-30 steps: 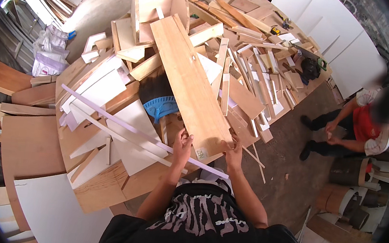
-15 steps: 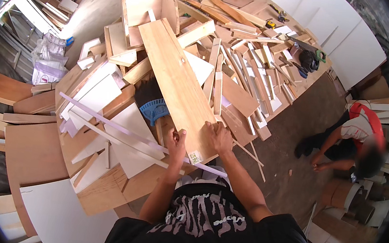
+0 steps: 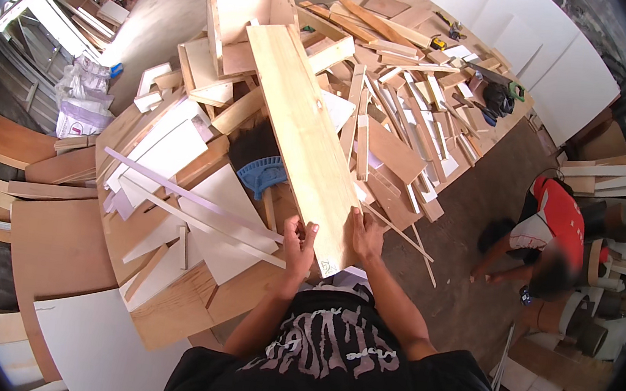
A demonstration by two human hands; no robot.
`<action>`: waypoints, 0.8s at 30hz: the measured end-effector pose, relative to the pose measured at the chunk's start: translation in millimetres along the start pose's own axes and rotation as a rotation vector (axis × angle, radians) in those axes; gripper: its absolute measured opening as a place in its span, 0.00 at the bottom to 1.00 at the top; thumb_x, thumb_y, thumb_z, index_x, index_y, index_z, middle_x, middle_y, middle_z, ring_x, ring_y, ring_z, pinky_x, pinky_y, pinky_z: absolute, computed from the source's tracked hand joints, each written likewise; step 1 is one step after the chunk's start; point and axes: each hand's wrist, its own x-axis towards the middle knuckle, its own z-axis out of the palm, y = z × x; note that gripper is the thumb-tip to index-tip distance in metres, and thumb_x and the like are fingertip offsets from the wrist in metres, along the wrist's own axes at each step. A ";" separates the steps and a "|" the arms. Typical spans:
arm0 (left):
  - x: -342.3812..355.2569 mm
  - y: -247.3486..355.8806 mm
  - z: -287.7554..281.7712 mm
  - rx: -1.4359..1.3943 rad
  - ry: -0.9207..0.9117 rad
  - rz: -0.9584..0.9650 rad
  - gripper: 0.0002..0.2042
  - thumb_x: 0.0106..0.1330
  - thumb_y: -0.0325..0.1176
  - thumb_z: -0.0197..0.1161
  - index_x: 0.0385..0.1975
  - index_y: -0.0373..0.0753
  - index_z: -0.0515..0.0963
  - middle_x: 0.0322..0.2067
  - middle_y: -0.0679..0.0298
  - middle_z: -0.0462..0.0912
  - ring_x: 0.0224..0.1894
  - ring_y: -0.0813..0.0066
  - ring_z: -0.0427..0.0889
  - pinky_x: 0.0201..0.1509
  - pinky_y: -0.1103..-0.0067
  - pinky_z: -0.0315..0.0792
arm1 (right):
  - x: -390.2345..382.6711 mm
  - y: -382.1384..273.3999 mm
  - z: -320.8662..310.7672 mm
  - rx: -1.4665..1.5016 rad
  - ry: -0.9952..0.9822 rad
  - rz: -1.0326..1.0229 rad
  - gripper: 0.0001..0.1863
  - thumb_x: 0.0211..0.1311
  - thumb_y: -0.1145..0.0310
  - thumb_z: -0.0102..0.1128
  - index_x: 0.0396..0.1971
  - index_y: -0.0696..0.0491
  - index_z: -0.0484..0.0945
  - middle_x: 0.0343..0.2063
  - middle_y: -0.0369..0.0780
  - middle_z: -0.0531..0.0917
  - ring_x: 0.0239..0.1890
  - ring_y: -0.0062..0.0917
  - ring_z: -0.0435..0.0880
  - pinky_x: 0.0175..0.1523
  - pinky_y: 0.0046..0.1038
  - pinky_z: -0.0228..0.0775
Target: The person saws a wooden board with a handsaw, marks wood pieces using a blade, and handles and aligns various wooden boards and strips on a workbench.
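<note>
A long pale wooden board (image 3: 305,137) slants from close to my body toward the far side of the heaped table. My left hand (image 3: 299,244) is closed on its left edge near the close end, thumb raised. On the opposite edge, my right hand (image 3: 365,234) grips the board with the fingers partly hidden. The board's far end reaches an open wooden box (image 3: 245,5). Beside the board's left edge lies a brush with a blue plastic head (image 3: 261,175) and dark bristles. A thin lilac strip (image 3: 191,193) lies left of my left hand.
Wood offcuts (image 3: 403,140) cover the table's right side; white panels (image 3: 217,235) lie at its left. A yellow tape measure (image 3: 438,43) and a handsaw (image 3: 493,74) are farther back. A person in red (image 3: 560,221) crouches on the floor at right.
The board has shifted right and turned slightly, with both hands still on it. My right hand has moved lower along its edge. The crouching person has leaned and reached lower.
</note>
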 end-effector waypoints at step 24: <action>33.6 -5.7 -7.1 0.039 -0.062 0.043 0.19 0.71 0.36 0.68 0.55 0.32 0.75 0.34 0.67 0.77 0.35 0.81 0.72 0.38 0.80 0.69 | 8.3 -8.5 19.5 0.229 0.078 -0.002 0.42 0.72 0.35 0.44 0.44 0.66 0.82 0.39 0.65 0.83 0.48 0.60 0.83 0.54 0.49 0.71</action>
